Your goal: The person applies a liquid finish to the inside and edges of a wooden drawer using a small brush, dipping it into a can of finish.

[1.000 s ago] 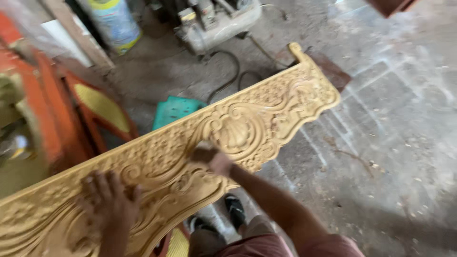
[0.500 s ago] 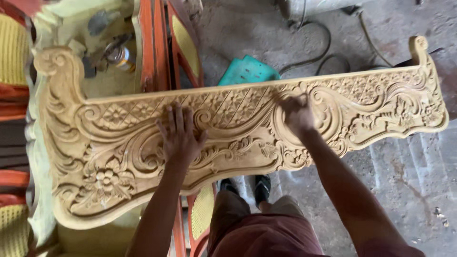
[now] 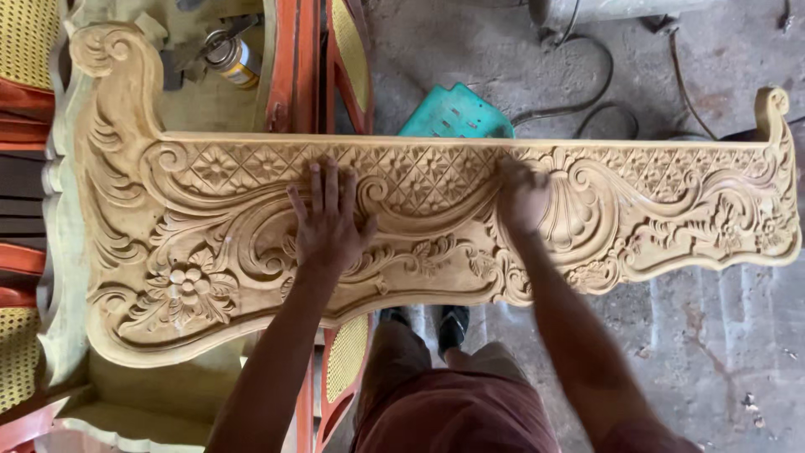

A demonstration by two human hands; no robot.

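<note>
Flat and spread, the 5 fingers [image 3: 323, 189] of the left hand [image 3: 329, 228] press palm-down on the long pale carved wooden panel [image 3: 251, 252], resting just left of its middle, over the band of diamond lattice and the curling leaf scrolls below it. Right of that, the right hand [image 3: 524, 200] lies on the same panel beside the carved shell motif [image 3: 579, 210]; its fingers are curled and blurred, and whether they hold anything cannot be told. Both forearms reach up from the bottom edge, above brown shorts [image 3: 453, 411] and 2 dark shoes [image 3: 423, 323]. That panel runs nearly the full width of the view, lying level: its broad left end, with a carved flower [image 3: 189, 289], rests over pale wooden furniture parts [image 3: 63, 277], while its narrower right end, with an upturned scroll [image 3: 771, 105], hangs over the grey concrete floor [image 3: 721, 335]. Beyond the upper edge sit a small metal tin [image 3: 231, 59], red chair frames with yellow cane weave [image 3: 352, 50], a teal plastic object [image 3: 457, 113] and a black cable [image 3: 587, 109].
</note>
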